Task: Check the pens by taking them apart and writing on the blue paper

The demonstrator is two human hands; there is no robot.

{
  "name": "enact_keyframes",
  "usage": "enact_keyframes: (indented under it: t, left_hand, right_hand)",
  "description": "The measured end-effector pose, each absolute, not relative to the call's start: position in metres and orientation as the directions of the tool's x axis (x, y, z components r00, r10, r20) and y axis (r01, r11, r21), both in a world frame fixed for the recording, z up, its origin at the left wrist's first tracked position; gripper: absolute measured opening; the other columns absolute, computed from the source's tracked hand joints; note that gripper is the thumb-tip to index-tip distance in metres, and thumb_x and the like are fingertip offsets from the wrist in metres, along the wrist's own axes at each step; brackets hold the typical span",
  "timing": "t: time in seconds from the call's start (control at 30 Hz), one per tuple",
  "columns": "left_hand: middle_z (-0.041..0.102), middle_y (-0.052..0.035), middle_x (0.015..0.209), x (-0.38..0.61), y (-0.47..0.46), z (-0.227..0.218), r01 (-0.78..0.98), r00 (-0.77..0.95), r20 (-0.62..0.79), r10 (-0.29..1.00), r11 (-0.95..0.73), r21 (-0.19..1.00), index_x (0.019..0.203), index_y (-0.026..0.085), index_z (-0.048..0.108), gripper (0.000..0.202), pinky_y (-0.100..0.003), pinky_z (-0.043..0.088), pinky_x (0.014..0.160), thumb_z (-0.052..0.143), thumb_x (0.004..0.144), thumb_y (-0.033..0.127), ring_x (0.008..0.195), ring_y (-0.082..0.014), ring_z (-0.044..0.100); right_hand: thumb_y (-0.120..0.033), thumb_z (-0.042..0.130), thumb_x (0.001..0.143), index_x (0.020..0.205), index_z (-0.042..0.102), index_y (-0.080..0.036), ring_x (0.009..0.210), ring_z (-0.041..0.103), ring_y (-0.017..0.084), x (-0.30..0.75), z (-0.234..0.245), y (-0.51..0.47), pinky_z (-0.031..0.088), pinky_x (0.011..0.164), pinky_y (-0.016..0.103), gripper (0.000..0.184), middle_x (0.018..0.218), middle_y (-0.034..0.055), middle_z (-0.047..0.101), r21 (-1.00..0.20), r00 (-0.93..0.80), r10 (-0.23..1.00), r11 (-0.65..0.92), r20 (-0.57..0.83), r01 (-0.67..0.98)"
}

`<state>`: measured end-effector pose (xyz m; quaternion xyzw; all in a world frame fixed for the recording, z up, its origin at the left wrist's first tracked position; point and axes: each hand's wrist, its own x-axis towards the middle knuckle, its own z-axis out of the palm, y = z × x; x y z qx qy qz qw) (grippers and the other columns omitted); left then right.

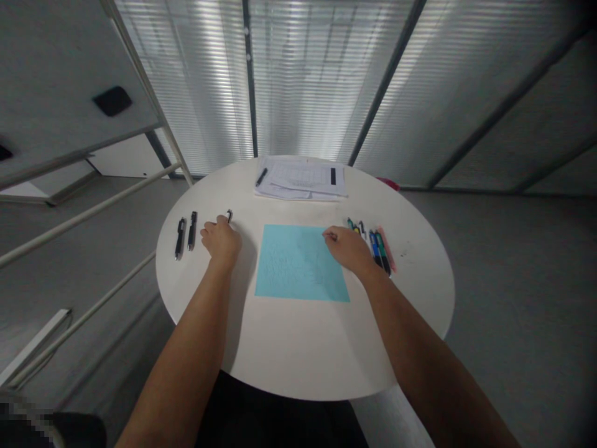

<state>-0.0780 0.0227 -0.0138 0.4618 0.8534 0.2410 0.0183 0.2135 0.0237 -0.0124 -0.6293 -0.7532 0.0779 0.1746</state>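
My L hand [222, 241] is half-curled over a pen [229, 215], L of the blue sheet [298, 267] on the tbl [308, 348]; can't tell if it's gripped. My R hand [349, 247] is nearly fisted at the sheet's R edge, contents unclear

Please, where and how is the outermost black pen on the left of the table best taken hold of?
Probably at mid-barrel, from straight above, with a pinch across its narrow width. The outermost black pen lies flat, its length running roughly front to back, and the gap beside the second black pen seems to leave room.
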Motion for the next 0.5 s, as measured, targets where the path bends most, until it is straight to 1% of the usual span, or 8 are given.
enact_keyframes:
  t: [0.13, 0.2, 0.23, 0.3, 0.37, 0.43, 0.5]
  left_hand:
    - [0.059, -0.02, 0.111, -0.08, 0.024, -0.012, 0.789, -0.547, 0.184, 0.817, 0.43, 0.44, 0.119, 0.019, 0.059, 0.041, -0.047, 0.042, 0.085, 0.044, 0.081, 0.012, 0.106, -0.0354, 0.054]
    - [0.061, -0.0183, 0.108, -0.08, 0.026, -0.013, 0.802, -0.503, 0.21, 0.838, 0.362, 0.475, 0.116, 0.019, 0.06, 0.039, -0.044, 0.043, 0.085, 0.044, 0.081, 0.012, 0.103, -0.032, 0.057]
    - [0.062, -0.0165, 0.106, -0.079, 0.028, -0.014, 0.807, -0.46, 0.234, 0.857, 0.292, 0.514, 0.115, 0.019, 0.061, 0.037, -0.042, 0.044, 0.086, 0.045, 0.082, 0.012, 0.101, -0.0291, 0.058]
    - [0.065, -0.0118, 0.102, -0.073, 0.031, -0.016, 0.783, -0.329, 0.293, 0.898, 0.086, 0.616, 0.112, 0.018, 0.061, 0.033, -0.036, 0.045, 0.086, 0.045, 0.084, 0.014, 0.093, -0.0222, 0.06]
    - [0.067, -0.0078, 0.102, -0.061, 0.031, -0.019, 0.683, -0.165, 0.32, 0.933, -0.126, 0.719, 0.111, 0.019, 0.06, 0.029, -0.03, 0.047, 0.082, 0.046, 0.086, 0.018, 0.084, -0.0168, 0.062]
    - [0.068, -0.0056, 0.1, -0.047, 0.028, -0.021, 0.587, 0.021, 0.354, 0.935, -0.298, 0.753, 0.104, 0.019, 0.063, 0.024, -0.028, 0.047, 0.081, 0.049, 0.085, 0.02, 0.084, -0.0154, 0.062]
    - [0.07, -0.0041, 0.097, -0.034, 0.023, -0.021, 0.534, 0.183, 0.362, 0.914, -0.401, 0.745, 0.096, 0.02, 0.067, 0.019, -0.027, 0.047, 0.081, 0.053, 0.083, 0.022, 0.085, -0.0154, 0.062]
  right_hand:
    - [-0.025, 0.046, 0.086, 0.096, 0.071, -0.021, 0.087, 0.065, 0.022, 0.213, -0.011, 0.022, 0.045, 0.076, 0.031, 0.027, 0.095, 0.0079, 0.074, -0.364, -0.131, 0.977, 0.185, 0.168, 0.913]
    - [-0.024, 0.047, 0.086, 0.096, 0.071, -0.021, 0.085, 0.065, 0.021, 0.213, -0.011, 0.021, 0.044, 0.074, 0.03, 0.026, 0.093, 0.0074, 0.074, -0.376, -0.134, 0.974, 0.195, 0.182, 0.906]
    - [-0.024, 0.047, 0.086, 0.096, 0.071, -0.021, 0.083, 0.065, 0.021, 0.212, -0.011, 0.021, 0.044, 0.073, 0.03, 0.027, 0.091, 0.0071, 0.073, -0.385, -0.133, 0.972, 0.2, 0.193, 0.901]
    - [-0.025, 0.046, 0.086, 0.1, 0.07, -0.021, 0.077, 0.063, 0.019, 0.211, -0.01, 0.02, 0.043, 0.07, 0.029, 0.028, 0.085, 0.006, 0.072, -0.418, -0.123, 0.967, 0.208, 0.221, 0.884]
    - [-0.027, 0.046, 0.087, 0.107, 0.067, -0.021, 0.071, 0.061, 0.017, 0.208, -0.011, 0.02, 0.042, 0.068, 0.028, 0.029, 0.079, 0.004, 0.069, -0.484, -0.113, 0.961, 0.227, 0.253, 0.845]
    - [-0.032, 0.047, 0.089, 0.115, 0.063, -0.02, 0.066, 0.059, 0.016, 0.204, -0.011, 0.019, 0.042, 0.066, 0.026, 0.033, 0.074, 0.0016, 0.066, -0.577, -0.104, 0.957, 0.248, 0.271, 0.778]
    - [-0.037, 0.047, 0.09, 0.119, 0.06, -0.019, 0.064, 0.058, 0.014, 0.201, -0.01, 0.017, 0.041, 0.065, 0.025, 0.036, 0.071, -0.0002, 0.064, -0.662, -0.106, 0.958, 0.261, 0.265, 0.703]
